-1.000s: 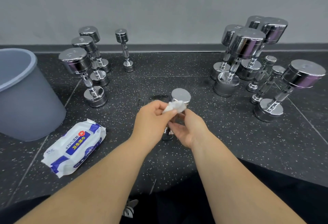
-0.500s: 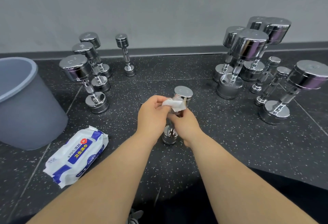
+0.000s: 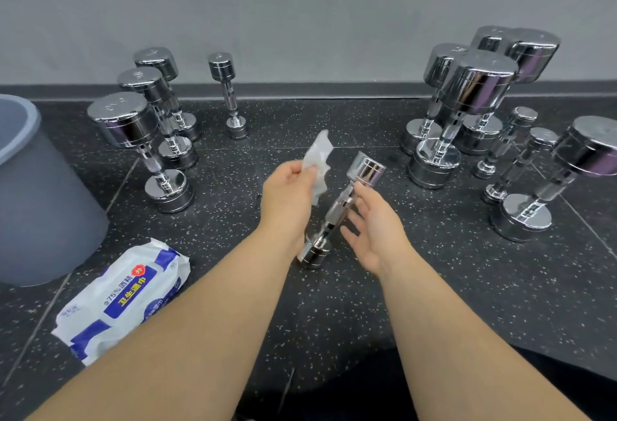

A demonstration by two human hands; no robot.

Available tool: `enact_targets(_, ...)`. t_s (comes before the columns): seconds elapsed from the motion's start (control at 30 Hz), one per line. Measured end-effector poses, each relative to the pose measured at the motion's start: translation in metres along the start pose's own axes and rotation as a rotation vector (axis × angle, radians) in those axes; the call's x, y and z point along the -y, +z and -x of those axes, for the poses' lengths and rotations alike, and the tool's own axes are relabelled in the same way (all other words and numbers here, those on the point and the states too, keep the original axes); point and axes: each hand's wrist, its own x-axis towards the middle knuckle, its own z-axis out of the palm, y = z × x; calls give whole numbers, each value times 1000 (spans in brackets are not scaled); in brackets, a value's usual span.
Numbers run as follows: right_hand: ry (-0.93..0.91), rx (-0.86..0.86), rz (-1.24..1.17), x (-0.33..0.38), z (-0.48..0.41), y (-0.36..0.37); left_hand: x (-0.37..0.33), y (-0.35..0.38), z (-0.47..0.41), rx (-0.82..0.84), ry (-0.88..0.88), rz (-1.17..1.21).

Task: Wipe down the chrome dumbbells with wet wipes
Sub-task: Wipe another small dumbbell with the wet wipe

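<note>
1. A grey round plastic bin point(image 3: 43, 207) stands on the floor at the far left, its rim cut off by the frame edge.
2. The black rubber floor point(image 3: 434, 287) is flecked with pale specks and crossed by thin seams.
3. A plain grey wall point(image 3: 300, 13) rises behind, above a dark skirting strip point(image 3: 317, 90).

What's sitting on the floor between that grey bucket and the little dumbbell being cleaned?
In the head view, only the wet wipes pack lies between the bucket and the small dumbbell; otherwise bare speckled floor.

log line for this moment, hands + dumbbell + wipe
left hand: pinching wet wipe, off the metal | right hand: open, fingers beside small chrome dumbbell handle | dumbbell: tilted, lower end on floor
</note>
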Motion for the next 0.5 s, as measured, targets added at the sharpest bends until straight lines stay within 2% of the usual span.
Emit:
enact_targets(0.07,-18,-13,-5,-2,-3,0,-9,6,-7,60,7,50)
enact_targets(0.23,-114,29,162,-13,-5,13,-8,24,-3,235,158,-157)
enact_targets(0.4,-185,76,320,-21,-5,24,-10,4,-15,136,190,-127)
enact_targets(0.5,-180,36,349,-20,-3,24,-5,-8,-14,37,202,-134)
